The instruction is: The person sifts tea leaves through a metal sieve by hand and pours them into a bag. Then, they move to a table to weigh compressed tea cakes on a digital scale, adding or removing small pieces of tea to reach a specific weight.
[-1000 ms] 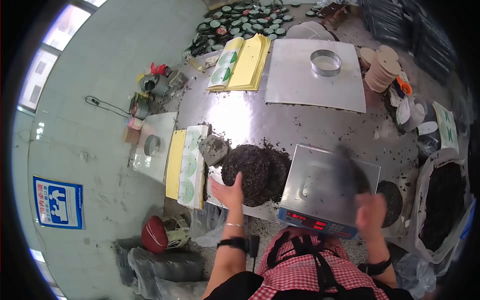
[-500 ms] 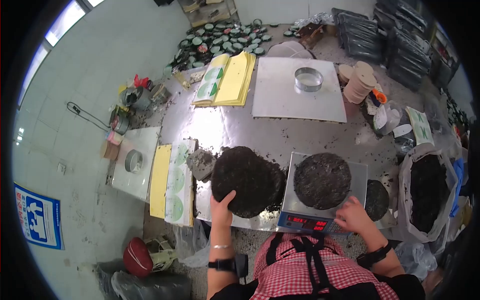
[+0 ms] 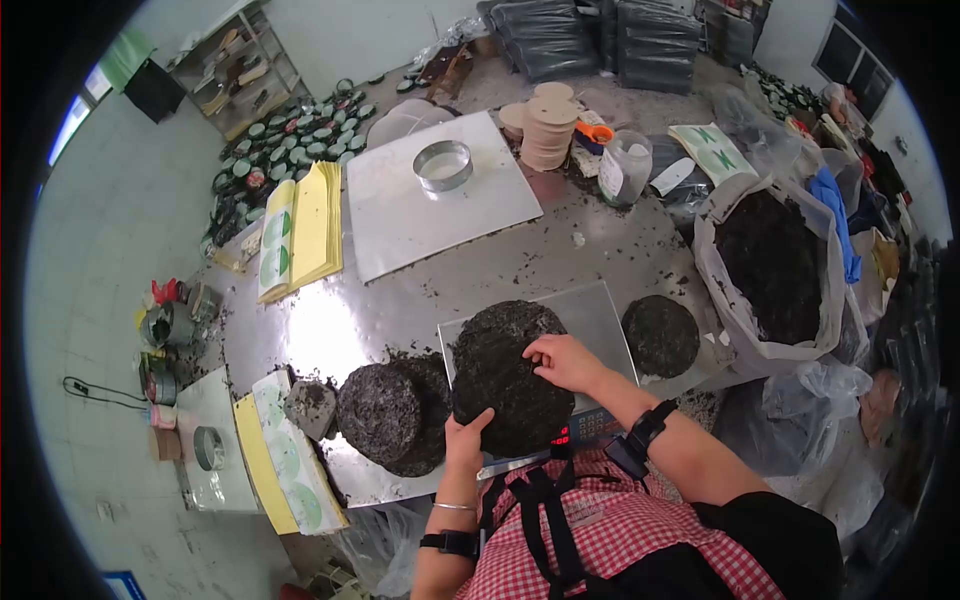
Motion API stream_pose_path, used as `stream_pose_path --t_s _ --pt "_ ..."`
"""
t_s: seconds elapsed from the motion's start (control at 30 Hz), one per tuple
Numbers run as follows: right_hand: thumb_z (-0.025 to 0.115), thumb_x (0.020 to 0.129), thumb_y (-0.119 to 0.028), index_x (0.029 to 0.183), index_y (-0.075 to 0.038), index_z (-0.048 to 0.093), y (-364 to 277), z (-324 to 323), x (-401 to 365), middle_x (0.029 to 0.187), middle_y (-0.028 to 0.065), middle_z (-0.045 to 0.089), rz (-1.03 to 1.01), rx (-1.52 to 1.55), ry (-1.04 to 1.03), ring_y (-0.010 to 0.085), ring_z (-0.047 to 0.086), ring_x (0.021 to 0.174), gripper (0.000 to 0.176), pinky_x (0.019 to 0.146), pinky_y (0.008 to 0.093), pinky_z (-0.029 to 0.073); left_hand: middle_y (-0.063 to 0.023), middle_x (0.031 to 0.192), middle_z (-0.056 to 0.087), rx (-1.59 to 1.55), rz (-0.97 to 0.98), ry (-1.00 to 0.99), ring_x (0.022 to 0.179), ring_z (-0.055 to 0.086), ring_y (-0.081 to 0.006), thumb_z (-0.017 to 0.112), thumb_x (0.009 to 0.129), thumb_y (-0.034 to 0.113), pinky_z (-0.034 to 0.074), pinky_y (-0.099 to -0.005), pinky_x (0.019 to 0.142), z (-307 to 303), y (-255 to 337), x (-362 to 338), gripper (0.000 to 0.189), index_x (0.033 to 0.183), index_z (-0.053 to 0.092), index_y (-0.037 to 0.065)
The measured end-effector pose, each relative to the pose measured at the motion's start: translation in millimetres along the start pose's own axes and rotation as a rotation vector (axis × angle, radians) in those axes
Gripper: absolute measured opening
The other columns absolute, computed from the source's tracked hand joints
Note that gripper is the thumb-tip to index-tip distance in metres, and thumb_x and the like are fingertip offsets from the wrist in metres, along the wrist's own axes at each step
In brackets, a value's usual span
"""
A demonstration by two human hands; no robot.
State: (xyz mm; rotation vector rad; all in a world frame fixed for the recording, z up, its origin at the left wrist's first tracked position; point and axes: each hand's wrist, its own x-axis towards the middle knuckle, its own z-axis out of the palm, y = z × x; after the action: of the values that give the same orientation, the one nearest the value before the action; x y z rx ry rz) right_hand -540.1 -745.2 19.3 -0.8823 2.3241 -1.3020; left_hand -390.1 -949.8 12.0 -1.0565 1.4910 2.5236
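Note:
My left hand (image 3: 466,440) grips the lower left edge of a dark round cake (image 3: 508,385), held over the steel plate of the scale (image 3: 600,325). My right hand (image 3: 562,362) is at the cake's right side with fingers pinched together; what is between them, if anything, is too small to tell. The cake partly hides the scale's red display (image 3: 562,434). To the left, another dark round cake (image 3: 380,412) lies on a crumbly dark one (image 3: 432,415), beside a grey lump (image 3: 311,408). A further round cake (image 3: 660,336) lies right of the scale.
A metal ring (image 3: 443,166) stands on a white board (image 3: 390,225). Yellow paper sheets (image 3: 318,225) lie left of it. Round wooden discs (image 3: 548,130) are stacked behind. At the right stands a bag of dark material (image 3: 770,265), near a plastic jar (image 3: 625,170).
The view has turned right. My left hand has moved right, holding a cake over the scale. My right hand has moved from the scale's front panel to the cake.

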Motion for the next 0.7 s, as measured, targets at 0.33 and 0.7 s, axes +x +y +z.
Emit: stream_pose_path --t_s 0.33,0.7 --pt "0.067 0.088 -0.006 0.091 -0.003 0.064 17 -40 -17 0.085 0.0093 0.066 0.126 0.624 0.137 0.0192 0.066 0.077 0.005 0.068 0.0323 0.054 -0.0098 0.117 0.069 0.133 0.045 0.096 0.103 0.066 -0.0210 0.072 0.080 -0.006 0.051 -0.0339 0.094 7 1 -12 0.042 0.121 0.063 -0.002" --pt "0.069 0.087 -0.003 0.087 0.002 0.064 98 -259 16 0.075 0.0070 0.067 0.061 0.697 0.882 0.0126 0.064 0.066 0.007 0.062 0.0264 0.051 -0.0096 0.117 0.067 0.034 0.053 0.261 0.105 0.065 -0.0246 0.067 0.081 -0.008 0.050 -0.0364 0.095 44 -11 -42 0.044 0.124 0.061 0.000"
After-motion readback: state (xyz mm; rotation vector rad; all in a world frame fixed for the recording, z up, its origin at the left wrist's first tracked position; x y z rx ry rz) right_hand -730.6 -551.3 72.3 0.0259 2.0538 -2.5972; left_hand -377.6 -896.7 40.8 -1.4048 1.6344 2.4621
